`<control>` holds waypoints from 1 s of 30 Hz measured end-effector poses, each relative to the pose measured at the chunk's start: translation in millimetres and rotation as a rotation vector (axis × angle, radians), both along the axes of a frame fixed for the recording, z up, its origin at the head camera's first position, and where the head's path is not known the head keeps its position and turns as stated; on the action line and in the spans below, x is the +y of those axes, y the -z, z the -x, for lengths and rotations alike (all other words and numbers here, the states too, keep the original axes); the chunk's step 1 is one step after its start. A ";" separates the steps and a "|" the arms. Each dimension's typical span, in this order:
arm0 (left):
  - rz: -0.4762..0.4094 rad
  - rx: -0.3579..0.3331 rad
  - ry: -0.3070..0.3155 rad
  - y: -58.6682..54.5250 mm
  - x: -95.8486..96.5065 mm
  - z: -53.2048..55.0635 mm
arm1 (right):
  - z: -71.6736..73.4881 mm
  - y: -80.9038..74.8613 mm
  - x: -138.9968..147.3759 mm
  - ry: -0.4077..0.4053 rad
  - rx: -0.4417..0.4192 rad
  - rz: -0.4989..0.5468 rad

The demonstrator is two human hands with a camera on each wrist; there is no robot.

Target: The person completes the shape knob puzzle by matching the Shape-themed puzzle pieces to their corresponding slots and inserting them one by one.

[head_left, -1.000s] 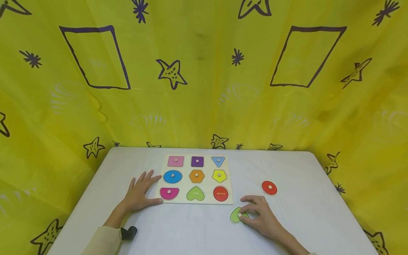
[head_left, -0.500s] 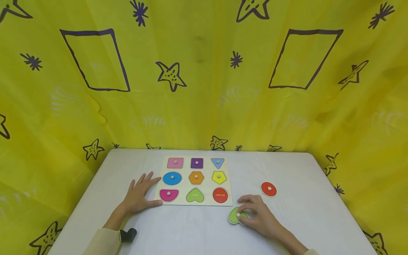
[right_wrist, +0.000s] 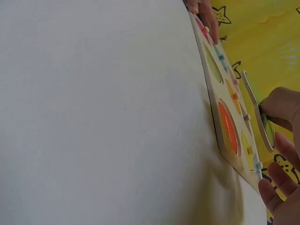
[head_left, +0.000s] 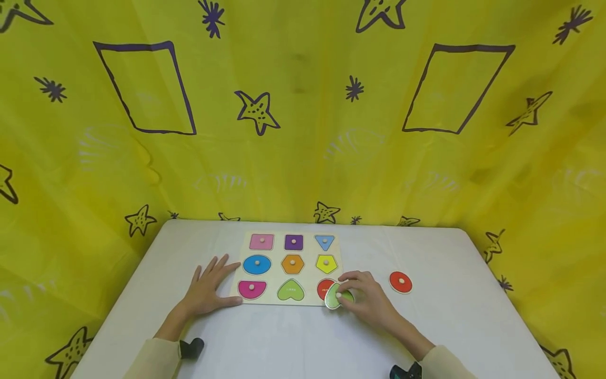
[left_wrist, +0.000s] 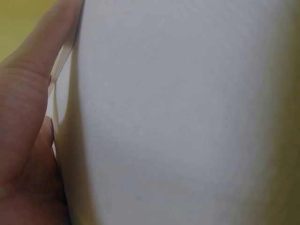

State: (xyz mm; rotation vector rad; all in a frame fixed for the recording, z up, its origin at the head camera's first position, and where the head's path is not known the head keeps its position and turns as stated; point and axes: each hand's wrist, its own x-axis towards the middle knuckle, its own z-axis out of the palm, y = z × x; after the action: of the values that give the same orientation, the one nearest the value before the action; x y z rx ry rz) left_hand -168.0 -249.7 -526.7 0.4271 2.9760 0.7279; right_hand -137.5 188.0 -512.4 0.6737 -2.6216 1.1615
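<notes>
My right hand (head_left: 371, 300) pinches the small knob of a green heart puzzle piece (head_left: 333, 299), which is lifted over the front right corner of a wooden shape puzzle board (head_left: 307, 268). In the head view the heart partly covers the round red recess (head_left: 323, 287); the right wrist view shows it raised off the board. To its left lies the bare green heart recess (head_left: 290, 290). My left hand (head_left: 206, 289) rests spread at the board's left edge, thumb and forefinger touching it. A red round piece (head_left: 401, 282) with a knob lies on the table, right of the board.
Knobbed pieces fill the other recesses, among them a blue oval (head_left: 257, 265), an orange hexagon (head_left: 292, 264) and a magenta half-round (head_left: 252, 289). A white cloth covers the table (head_left: 265, 342). Behind it hangs a yellow patterned curtain (head_left: 303, 158).
The right hand has carried the green heart up off the table and leftward, over the board's corner. The left hand and the red piece have stayed in place.
</notes>
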 end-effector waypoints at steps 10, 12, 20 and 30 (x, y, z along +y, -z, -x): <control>-0.010 -0.005 -0.001 -2.7 1.9 -0.2 | 14.1 4.6 -31.9 0.029 0.008 0.083; -0.008 -0.009 -0.002 -2.4 2.0 0.1 | 16.2 4.9 -39.1 0.044 -0.011 0.080; 0.002 -0.012 -0.006 -0.6 1.4 1.9 | 18.9 3.5 -64.8 0.049 -0.096 0.118; 0.007 -0.013 -0.008 2.7 -0.6 3.2 | 24.9 16.2 -97.0 0.032 -0.072 0.117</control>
State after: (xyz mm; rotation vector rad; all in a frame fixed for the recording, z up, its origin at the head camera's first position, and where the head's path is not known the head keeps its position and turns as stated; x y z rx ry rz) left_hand -171.2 -250.3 -529.4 0.4092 2.9686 0.7176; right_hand -162.4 91.0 -528.6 0.5756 -2.5869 1.3419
